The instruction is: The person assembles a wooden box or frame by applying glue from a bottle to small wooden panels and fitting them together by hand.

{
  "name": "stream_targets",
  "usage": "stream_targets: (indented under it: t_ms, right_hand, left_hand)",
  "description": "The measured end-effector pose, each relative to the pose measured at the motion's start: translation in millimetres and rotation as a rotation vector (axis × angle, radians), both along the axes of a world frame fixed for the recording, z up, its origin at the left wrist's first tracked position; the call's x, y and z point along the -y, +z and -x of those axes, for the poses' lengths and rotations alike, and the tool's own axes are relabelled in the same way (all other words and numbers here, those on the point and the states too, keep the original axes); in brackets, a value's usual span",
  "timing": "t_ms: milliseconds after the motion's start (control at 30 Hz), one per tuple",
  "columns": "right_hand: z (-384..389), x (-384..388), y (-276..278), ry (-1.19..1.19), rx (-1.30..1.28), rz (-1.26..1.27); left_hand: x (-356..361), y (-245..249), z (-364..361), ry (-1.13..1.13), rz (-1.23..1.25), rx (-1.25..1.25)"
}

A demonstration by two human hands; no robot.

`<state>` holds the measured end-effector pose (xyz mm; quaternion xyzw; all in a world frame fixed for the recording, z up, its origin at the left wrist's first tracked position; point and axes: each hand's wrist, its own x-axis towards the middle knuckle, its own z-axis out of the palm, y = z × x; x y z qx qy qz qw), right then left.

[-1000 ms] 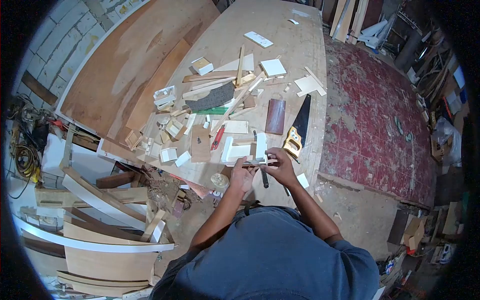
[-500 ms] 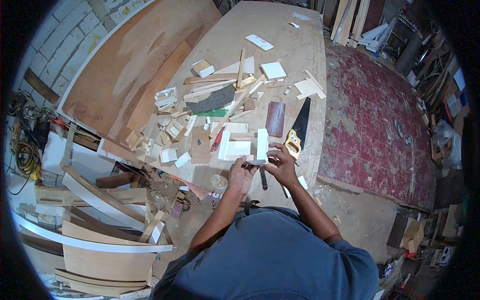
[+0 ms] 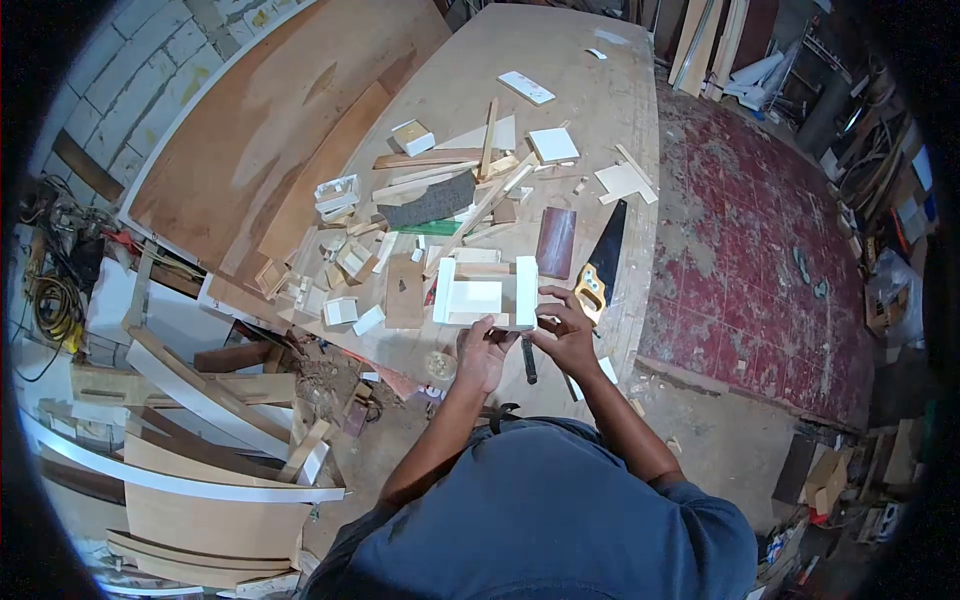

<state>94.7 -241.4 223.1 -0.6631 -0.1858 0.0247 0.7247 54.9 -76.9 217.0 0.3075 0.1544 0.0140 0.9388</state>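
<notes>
Both hands hold a small white-and-wood box frame [image 3: 526, 290] near the front edge of the workbench. My left hand [image 3: 483, 357] grips its near side from below, with the thumb on the edge. My right hand [image 3: 566, 328] pinches its right near corner. Part of the fingers is hidden beneath the piece. To its right lie a handsaw [image 3: 603, 262] with a yellow handle and a dark reddish-brown block [image 3: 556, 242]. Below the frame, between the hands, the dark handle of a tool [image 3: 530, 362] shows.
Wood strips, small white boxes and offcuts cover the middle of the workbench [image 3: 560, 60]. A dark grey rough sheet [image 3: 428, 202] lies among them. Large plywood panels [image 3: 270, 120] lean at the left. Curved wood pieces [image 3: 200, 410] are stacked at lower left.
The camera view has shifted slightly, so the bench items appear a little lower and further right. Both hands keep the same hold on the box frame.
</notes>
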Motion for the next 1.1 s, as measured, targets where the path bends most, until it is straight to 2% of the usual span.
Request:
stream_targets:
  t_ms: [267, 400, 533, 600, 1100]
  right_hand:
    - [3.2, 1.6, 5.1, 0.011, 0.065, 0.030]
    - [9.1, 6.7, 14.6, 0.043, 0.060, -0.044]
    - [12.6, 11.4, 23.2, 0.081, 0.098, -0.010]
    - [13.9, 13.6, 28.9, 0.077, 0.172, 0.096]
    - [15.5, 16.7, 35.6, 0.101, 0.248, 0.177]
  left_hand:
    - [2.0, -5.7, 1.7, 0.079, 0.023, 0.001]
    - [2.0, 7.3, 1.5, 0.114, 0.002, 0.052]
    - [-2.2, 14.4, -1.6, 0.152, 0.015, 0.051]
    - [-2.9, 13.8, -3.1, 0.155, 0.020, 0.040]
    - [6.4, 18.1, -4.1, 0.176, 0.052, 0.007]
